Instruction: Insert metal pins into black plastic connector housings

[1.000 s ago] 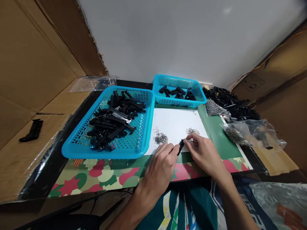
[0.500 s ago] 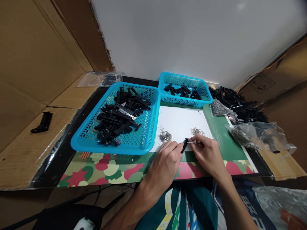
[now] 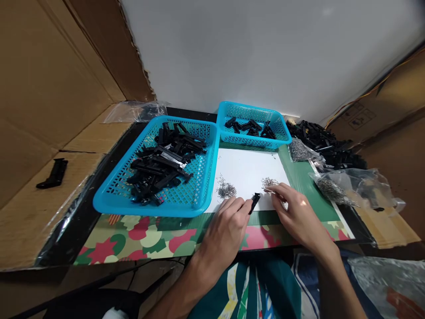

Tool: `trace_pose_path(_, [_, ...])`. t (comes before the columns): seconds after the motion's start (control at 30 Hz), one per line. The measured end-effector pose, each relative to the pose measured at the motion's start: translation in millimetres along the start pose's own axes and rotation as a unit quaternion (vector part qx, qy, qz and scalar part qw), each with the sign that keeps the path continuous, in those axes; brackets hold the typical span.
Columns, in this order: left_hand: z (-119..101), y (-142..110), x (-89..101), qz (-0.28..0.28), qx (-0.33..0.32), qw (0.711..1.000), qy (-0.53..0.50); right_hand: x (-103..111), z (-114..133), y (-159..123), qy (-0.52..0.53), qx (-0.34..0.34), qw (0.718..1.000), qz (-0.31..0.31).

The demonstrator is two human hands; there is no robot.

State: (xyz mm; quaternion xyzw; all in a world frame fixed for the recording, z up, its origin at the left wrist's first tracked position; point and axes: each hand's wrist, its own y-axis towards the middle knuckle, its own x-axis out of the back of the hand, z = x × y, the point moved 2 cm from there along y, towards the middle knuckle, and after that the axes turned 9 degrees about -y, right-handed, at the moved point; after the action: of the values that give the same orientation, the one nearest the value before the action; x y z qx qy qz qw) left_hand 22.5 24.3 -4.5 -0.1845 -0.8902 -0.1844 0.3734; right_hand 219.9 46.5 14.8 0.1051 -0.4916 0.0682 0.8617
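My left hand (image 3: 229, 221) is closed around a small black plastic part (image 3: 255, 201), whose narrow upper end sticks out past the thumb and fingers over the white sheet's front edge. To its right, my right hand (image 3: 295, 210) pinches a thin metal tool (image 3: 268, 190) between thumb and fingers. Most of that tool is hidden by the hand. Its tip is at the near side of the right pile of tiny metal pieces (image 3: 268, 182). Another pile of small wire-like metal pieces (image 3: 226, 189) lies on the sheet, just beyond my left hand.
A large blue basket (image 3: 212, 177) of black plastic parts stands at left; a smaller blue basket (image 3: 252, 141) stands behind the white sheet (image 3: 249, 164). On the right are a heap of black parts (image 3: 332, 141) and bags of metal pieces (image 3: 332, 188). One black part (image 3: 55, 173) lies on the left cardboard.
My right hand has moved away from the black part, bringing the thin metal tool to the right pile. My left hand still holds the black part in nearly the same place.
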Motion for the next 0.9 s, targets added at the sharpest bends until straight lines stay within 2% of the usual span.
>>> trace_pose_path(0.07, [-1,0,0.9,0.001,0.002,1.000,0.004,2,-1,-1,0.009,0.007,0.999,-0.035])
trace_pose_path(0.17, [0,0,1.8,-0.001,0.005,1.000,0.005,-1,-2,1,0.022,0.013,0.992,-0.125])
trace_pose_path(0.27, [1,1,1.1,-0.002,0.009,1.000,0.010,-8,-3,3,0.102,-0.042,0.976,-0.187])
trace_pose_path(0.37, [2,1,0.4,-0.006,0.010,1.000,0.008,-19,-3,5,0.230,-0.120,0.948,-0.183])
trace_pose_path(0.47, [2,2,0.6,-0.009,0.008,1.000,0.007,-28,1,7,0.294,-0.149,0.929,-0.168])
trace_pose_path(0.6, [3,2,1.2,-0.013,0.007,1.000,0.005,-32,5,8,0.270,-0.154,0.938,-0.155])
trace_pose_path(0.77, [4,2,1.7,-0.005,0.015,1.000,-0.025,-32,8,6,0.195,-0.127,0.957,-0.172])
trace_pose_path(0.9, [5,2,2.0,-0.009,0.018,0.999,-0.050,-34,9,5,0.199,-0.128,0.953,-0.189])
